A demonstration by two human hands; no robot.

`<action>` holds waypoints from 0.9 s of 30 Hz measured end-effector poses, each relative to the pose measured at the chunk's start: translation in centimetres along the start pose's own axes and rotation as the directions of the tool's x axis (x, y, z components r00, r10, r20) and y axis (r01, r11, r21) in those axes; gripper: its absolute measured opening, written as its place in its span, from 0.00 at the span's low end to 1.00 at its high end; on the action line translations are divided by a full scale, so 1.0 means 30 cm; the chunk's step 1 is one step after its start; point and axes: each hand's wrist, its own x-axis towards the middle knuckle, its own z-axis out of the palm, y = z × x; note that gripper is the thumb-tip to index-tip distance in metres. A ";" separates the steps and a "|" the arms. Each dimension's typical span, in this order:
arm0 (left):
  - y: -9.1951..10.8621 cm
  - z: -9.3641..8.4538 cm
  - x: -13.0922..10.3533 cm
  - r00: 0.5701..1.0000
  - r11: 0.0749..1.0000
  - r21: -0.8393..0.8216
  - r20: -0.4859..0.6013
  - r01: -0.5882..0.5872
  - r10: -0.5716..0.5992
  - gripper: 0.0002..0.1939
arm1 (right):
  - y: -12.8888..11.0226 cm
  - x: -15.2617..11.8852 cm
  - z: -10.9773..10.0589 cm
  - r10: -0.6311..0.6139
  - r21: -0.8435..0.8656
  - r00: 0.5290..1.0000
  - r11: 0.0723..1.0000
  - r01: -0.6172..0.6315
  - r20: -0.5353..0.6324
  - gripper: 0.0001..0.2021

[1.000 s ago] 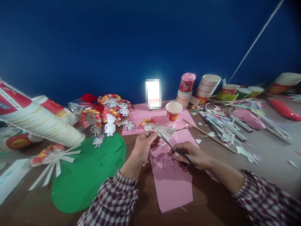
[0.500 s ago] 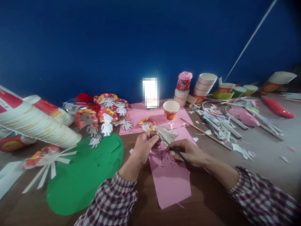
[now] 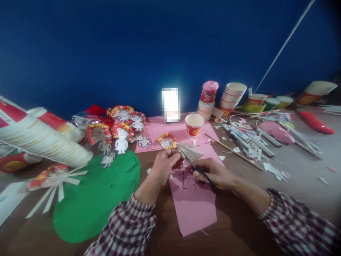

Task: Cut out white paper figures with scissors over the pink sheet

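Note:
My right hand [image 3: 210,173] is closed around the dark handles of a pair of scissors [image 3: 203,173], whose blades point up and to the left. A piece of white paper [image 3: 194,153] with drawn lines lies against the blades. My left hand [image 3: 166,161] pinches the paper's left edge between thumb and fingers. Below both hands is a pink sheet [image 3: 195,209] with small dark scraps on it. Just beyond my left hand lies a small drawn face with a red and yellow fringe [image 3: 167,141].
A paper cup [image 3: 194,124] stands on pink paper behind my hands. Cup stacks lean at left [image 3: 50,137] and back right [image 3: 232,99]. A green paper shape [image 3: 98,199] lies left, near white cut-out figures [image 3: 122,141]. Markers [image 3: 245,137], a wooden stick [image 3: 237,153] and scraps cover the right.
The scissors and the white paper have shifted very slightly, and the blades look a little wider apart. Both hands stay in nearly the same place.

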 end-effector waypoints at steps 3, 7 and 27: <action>0.007 0.012 -0.006 1.000 1.000 0.009 0.025 -0.008 0.007 0.11 | 0.004 0.001 -0.003 -0.040 0.002 0.999 0.999 0.040 0.003 0.23; 0.017 0.021 -0.014 0.999 0.999 -0.020 0.031 0.039 -0.039 0.12 | 0.012 0.003 -0.012 -0.054 -0.041 0.998 0.998 0.055 0.018 0.24; 0.023 0.027 -0.026 0.991 0.994 -0.048 0.091 0.098 -0.093 0.11 | 0.011 0.003 -0.013 -0.096 -0.078 0.995 0.992 0.098 0.037 0.20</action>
